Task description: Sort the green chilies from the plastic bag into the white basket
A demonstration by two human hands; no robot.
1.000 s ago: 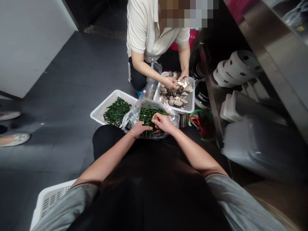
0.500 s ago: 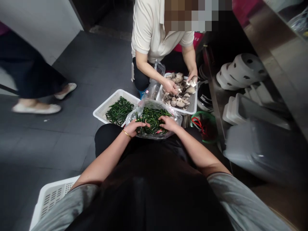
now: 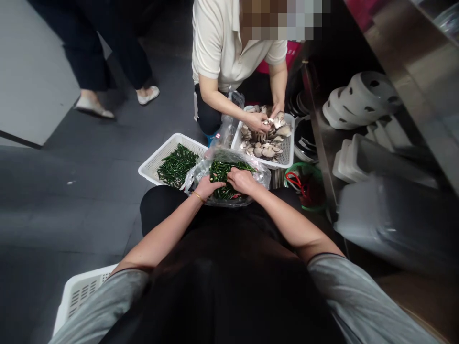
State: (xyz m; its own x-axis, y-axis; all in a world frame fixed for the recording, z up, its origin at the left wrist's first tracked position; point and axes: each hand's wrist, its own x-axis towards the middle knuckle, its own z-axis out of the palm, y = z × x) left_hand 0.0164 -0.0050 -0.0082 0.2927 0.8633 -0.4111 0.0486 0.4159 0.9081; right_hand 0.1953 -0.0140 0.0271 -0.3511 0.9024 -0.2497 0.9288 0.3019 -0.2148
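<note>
the left hand (image 3: 205, 188) curls around slender dark-green stalks (image 3: 219, 168) inside a clear plastic bag (image 3: 195, 173), the right hand (image 3: 243, 182) bends its fingers at them, grip unclear, just beside a white perforated plastic basket (image 3: 152, 160).

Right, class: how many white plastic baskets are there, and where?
3: the stalk basket, left of the clear bag; the mushroom basket, beneath the co-worker's hands; and a half-hidden basket at lower left, behind the left sleeve. Others may be hidden.

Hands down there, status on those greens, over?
Left hand gripping green stalks. Right hand at the stalks, grip unclear. Plastic bag around them, blocking neither hand.
</note>
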